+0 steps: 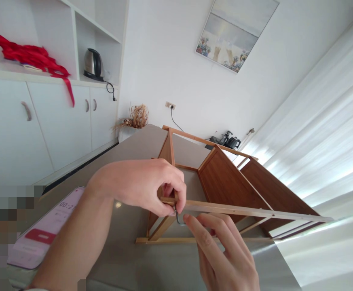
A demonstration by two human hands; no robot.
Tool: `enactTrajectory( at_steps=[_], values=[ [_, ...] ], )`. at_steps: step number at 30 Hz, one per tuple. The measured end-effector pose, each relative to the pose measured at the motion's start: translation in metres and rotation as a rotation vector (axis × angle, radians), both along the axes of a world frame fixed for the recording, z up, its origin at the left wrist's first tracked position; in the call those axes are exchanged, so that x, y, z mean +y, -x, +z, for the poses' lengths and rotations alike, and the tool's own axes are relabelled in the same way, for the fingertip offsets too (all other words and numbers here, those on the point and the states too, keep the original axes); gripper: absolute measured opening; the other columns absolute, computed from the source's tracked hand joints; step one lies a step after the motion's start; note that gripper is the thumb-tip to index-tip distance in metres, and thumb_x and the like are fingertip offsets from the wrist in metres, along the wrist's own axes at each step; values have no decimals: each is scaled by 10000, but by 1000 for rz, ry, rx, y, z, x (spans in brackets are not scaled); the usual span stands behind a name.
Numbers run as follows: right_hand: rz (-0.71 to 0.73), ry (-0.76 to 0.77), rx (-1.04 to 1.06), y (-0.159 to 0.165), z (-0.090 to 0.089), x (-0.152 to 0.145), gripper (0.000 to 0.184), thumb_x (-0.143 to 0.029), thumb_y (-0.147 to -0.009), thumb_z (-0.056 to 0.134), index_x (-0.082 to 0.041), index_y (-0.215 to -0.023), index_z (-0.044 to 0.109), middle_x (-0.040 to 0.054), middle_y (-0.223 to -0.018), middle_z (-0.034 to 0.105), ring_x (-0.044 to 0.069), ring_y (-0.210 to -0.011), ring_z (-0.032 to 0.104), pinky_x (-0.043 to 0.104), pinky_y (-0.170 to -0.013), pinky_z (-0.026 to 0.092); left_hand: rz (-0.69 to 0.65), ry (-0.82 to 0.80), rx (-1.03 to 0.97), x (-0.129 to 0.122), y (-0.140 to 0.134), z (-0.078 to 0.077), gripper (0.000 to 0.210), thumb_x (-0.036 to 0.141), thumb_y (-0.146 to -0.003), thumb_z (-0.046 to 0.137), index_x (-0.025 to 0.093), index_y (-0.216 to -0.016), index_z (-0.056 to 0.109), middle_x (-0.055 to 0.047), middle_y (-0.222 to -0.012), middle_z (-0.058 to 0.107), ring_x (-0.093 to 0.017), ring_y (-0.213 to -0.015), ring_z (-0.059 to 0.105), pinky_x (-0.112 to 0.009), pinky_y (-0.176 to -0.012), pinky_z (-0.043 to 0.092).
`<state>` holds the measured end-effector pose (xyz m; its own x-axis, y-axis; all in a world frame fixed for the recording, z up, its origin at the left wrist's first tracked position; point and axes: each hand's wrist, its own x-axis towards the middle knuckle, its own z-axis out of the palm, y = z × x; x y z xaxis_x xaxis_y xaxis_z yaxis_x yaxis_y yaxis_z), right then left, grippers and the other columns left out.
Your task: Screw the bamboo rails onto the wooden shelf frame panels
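bright daylight | glowing curtains [324, 125] at right | wide-angle distortion | lower-left corner pixelated

The left hand [142, 184] and right hand [227, 258] were bare, with slim, tapering fingers [206, 241]. The left forearm [76, 238] was uncovered too, down to a narrow sliver of pale sleeve [36, 289] at the view's bottom edge.

A bright, lived-in room, apparently in a home.
White built-in cupboards [64, 121] with curved metallic handles [27, 111] sit below open white shelves [111, 52] holding a steel-and-black electric kettle [89, 62]; a thin-framed, rectangular flowered picture [231, 40] hangs on the plain white wall [152, 52], near long, sheer white curtains [324, 113].
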<state>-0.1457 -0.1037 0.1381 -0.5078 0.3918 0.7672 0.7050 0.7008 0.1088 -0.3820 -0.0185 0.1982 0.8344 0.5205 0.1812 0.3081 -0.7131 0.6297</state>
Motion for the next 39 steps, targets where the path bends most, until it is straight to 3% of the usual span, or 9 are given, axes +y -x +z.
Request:
enactTrajectory(
  at_steps=[5, 9, 15, 19, 23, 27, 34, 39],
  values=[
    [-21, 22, -188, -3, 14, -2, 322, -112, -1007, 420, -176, -1154, 700, 88, -957, 702, 149, -870, 674, 231, -749, 547, -8, -7, 18, 1, 0, 0, 112, 166, -814, 698, 242, -870, 758, 24, -912, 689, -99, -762, 599, -210, -694, 441],
    [-23, -143, -177, -2, 14, -1, 294, -112, -983, 468, -181, -1158, 694, 84, -934, 717, 183, -867, 694, 260, -742, 551, -10, -10, 10, 1, 0, 0, 123, 155, -803, 706, 240, -872, 761, 21, -896, 686, -101, -756, 598, -211, -692, 439],
    [-31, -194, -249, 0, 23, 0, 267, -130, -978, 504, -179, -1162, 692, 92, -953, 740, 213, -896, 708, 290, -793, 560, -12, 1, 3, 0, 0, 1, 119, 166, -808, 700, 239, -875, 765, 15, -898, 685, -104, -752, 592, -211, -687, 439],
    [-42, -85, -298, 0, 30, -2, 288, -87, -971, 469, -145, -1135, 698, 92, -928, 736, 197, -835, 705, 297, -732, 569, -8, 0, -10, 0, 1, -1, 137, 147, -802, 688, 238, -867, 767, 13, -895, 682, -100, -732, 585, -207, -675, 435],
    [51, 33, -188, 2, 16, -1, 258, -42, -904, 579, -104, -1136, 670, 68, -830, 715, 157, -707, 662, 272, -646, 557, -7, -12, -17, 0, 1, -2, 143, 142, -791, 694, 240, -861, 771, 11, -884, 677, -102, -729, 582, -206, -676, 435],
    [92, 72, -87, 10, -1, 1, 284, -20, -897, 575, -89, -1164, 641, 54, -817, 717, 139, -712, 664, 248, -662, 556, -4, -13, -8, 0, 0, -1, 157, 139, -793, 687, 243, -871, 775, 13, -892, 680, -103, -746, 587, -203, -683, 436],
    [58, -20, -53, 14, -8, 0, 199, -28, -894, 566, -133, -1035, 659, 55, -814, 738, 152, -746, 712, 259, -661, 553, -4, -14, -28, 0, 0, -1, 158, 123, -780, 691, 237, -853, 774, 11, -878, 682, -109, -750, 584, -206, -693, 440],
    [26, -84, -161, 6, -4, 0, 196, -63, -919, 571, -89, -1080, 681, 93, -896, 754, 188, -799, 725, 301, -674, 542, 4, -3, -19, 0, -1, -1, 163, 119, -779, 691, 243, -848, 772, 16, -885, 685, -109, -755, 589, -210, -696, 441]
  ],
)
